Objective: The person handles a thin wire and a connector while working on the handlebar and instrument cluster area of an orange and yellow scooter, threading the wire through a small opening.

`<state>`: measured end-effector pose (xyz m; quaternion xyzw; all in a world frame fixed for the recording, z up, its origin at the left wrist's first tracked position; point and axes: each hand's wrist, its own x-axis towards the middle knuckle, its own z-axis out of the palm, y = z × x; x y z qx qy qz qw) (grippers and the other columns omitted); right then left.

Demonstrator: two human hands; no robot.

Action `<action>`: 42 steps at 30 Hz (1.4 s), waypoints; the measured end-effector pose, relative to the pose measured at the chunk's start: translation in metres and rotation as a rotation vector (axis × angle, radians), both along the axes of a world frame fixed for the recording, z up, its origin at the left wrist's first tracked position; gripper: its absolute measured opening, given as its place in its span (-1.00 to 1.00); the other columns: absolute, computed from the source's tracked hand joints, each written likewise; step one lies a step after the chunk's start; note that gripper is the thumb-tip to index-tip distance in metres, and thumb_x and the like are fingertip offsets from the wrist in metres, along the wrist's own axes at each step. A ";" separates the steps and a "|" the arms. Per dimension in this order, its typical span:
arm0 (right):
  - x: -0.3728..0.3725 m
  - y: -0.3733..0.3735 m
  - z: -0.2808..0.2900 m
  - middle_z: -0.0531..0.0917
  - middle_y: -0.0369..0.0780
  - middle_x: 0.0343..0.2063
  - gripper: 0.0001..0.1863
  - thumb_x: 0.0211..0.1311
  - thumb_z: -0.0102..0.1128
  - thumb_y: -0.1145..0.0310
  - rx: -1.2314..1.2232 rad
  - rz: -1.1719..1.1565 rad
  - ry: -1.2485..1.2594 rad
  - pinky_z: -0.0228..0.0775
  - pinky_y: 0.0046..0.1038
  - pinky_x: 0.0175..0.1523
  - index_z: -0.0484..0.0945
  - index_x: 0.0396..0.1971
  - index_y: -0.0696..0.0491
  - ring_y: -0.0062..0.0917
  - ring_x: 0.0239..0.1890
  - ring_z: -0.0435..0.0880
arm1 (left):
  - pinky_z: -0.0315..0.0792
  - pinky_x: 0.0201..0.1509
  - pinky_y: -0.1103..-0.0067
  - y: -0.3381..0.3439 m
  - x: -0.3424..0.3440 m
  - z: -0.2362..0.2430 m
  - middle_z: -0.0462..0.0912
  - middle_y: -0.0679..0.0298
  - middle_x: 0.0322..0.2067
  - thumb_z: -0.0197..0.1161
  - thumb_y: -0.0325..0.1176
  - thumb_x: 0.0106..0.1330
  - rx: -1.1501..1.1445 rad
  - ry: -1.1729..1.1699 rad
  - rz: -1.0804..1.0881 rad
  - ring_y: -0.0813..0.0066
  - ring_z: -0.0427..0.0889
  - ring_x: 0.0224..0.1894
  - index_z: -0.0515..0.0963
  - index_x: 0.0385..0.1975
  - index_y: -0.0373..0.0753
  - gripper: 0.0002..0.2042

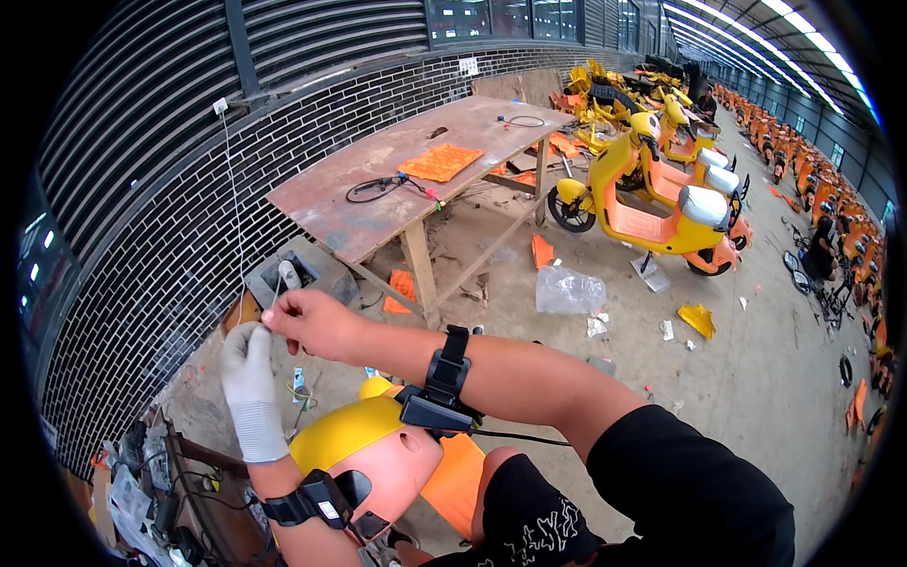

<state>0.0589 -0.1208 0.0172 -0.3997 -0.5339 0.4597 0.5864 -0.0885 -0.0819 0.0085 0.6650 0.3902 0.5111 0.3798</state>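
My left hand (248, 367), in a white knit glove, is raised with its fingers closed, touching the fingertips of my bare right hand (316, 326). The right thumb and forefinger are pinched together. A thin strip or wire seems to rise from that pinch, too small to name. What the left fingers hold, if anything, is hidden. Below my forearms stands a scooter's front body, with a yellow panel (348, 433) above a pink panel (402, 465). Dark strapped devices sit on both forearms. Just beyond my hands is a grey box (326, 272) with a pale cylindrical piece in it.
A worn wooden table (378, 156) carries an orange sheet (441, 163) and black cable (378, 189). Yellow scooters (652, 203) stand at right. Clear plastic (570, 289) and a yellow piece (697, 319) lie on the floor. A cluttered rack (179, 472) is at lower left. People work farther right.
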 end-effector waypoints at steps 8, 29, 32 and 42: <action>0.006 0.011 -0.016 0.56 -0.33 -0.41 -0.86 0.33 0.12 0.37 0.196 0.089 -0.004 0.35 -0.63 -0.44 0.50 -0.25 0.13 -0.71 -0.47 0.52 | -0.02 -0.69 0.69 -0.005 0.007 0.004 0.21 0.47 -0.71 0.13 -0.33 0.27 -0.447 -0.466 -0.252 0.69 0.14 -0.76 0.33 -0.61 -0.16 -0.78; 0.014 0.012 -0.019 0.58 0.06 -0.61 -0.59 0.21 0.06 0.18 -0.045 -0.277 -0.375 0.44 -0.20 -0.30 0.56 -0.54 0.30 -0.12 -0.48 0.61 | 0.28 -0.39 0.66 -0.014 0.015 0.003 0.50 0.36 -0.49 0.09 -0.41 0.30 0.208 0.404 0.046 0.68 0.39 -0.46 0.55 -0.28 -0.38 -0.83; 0.016 -0.002 -0.005 0.61 -0.01 -0.56 -0.60 0.19 0.07 0.18 -0.197 -0.210 -0.236 0.44 -0.21 -0.31 0.57 -0.49 0.29 -0.22 -0.50 0.62 | 0.30 -0.37 0.64 -0.011 0.013 -0.005 0.51 0.30 -0.49 0.09 -0.43 0.29 0.507 0.510 0.071 0.64 0.42 -0.45 0.54 -0.27 -0.39 -0.83; 0.007 0.010 -0.019 0.52 -0.30 -0.57 -0.77 0.31 0.14 0.29 0.153 -0.071 -0.048 0.39 -0.55 -0.44 0.48 -0.37 0.17 -0.66 -0.57 0.49 | 0.15 -0.62 0.73 -0.003 0.008 0.004 0.38 0.42 -0.62 0.15 -0.38 0.30 -0.200 -0.173 -0.056 0.68 0.30 -0.67 0.53 -0.34 -0.31 -0.88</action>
